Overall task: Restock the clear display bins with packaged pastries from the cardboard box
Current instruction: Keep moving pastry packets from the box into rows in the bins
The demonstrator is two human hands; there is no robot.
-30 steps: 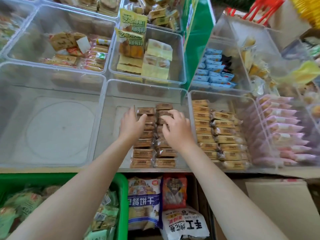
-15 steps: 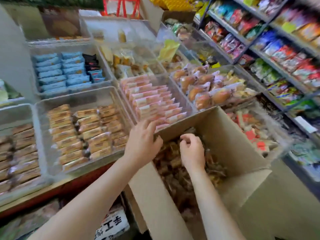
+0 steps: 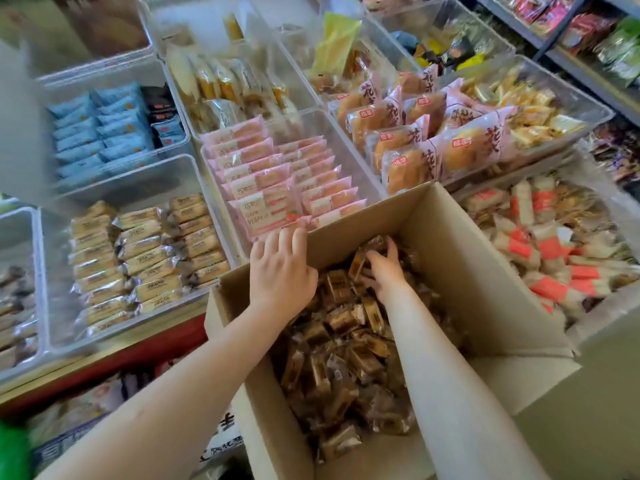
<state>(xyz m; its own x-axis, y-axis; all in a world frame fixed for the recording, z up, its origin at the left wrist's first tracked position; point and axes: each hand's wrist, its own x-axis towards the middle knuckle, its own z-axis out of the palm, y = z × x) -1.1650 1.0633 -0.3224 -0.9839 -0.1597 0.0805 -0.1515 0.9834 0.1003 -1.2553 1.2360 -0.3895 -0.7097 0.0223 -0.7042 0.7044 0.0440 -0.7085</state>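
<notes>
An open cardboard box (image 3: 467, 254) stands in front of me, piled with small brown packaged pastries (image 3: 346, 341) in clear wrap. My right hand (image 3: 384, 268) reaches down into the far end of the pile, its fingertips buried among the packets. My left hand (image 3: 280, 268) hovers over the box's far left corner with relaxed, straight fingers and holds nothing. At the far left edge a clear display bin (image 3: 34, 258) shows rows of the same brown pastries (image 3: 17, 306).
Clear bins fill the counter: tan packets (image 3: 145, 244), pink packets (image 3: 277, 174), pink-bagged buns (image 3: 415, 133), blue packets (image 3: 97, 129), orange-and-white packets (image 3: 554, 244). Snack shelves (image 3: 588, 36) run along the top right. The counter's red front edge (image 3: 104, 362) lies left of the box.
I turned right from the brown-pastry bin to the cardboard box. Both hands left the bin; the right one has sunk into the pastries, the left has come to the box's corner.
</notes>
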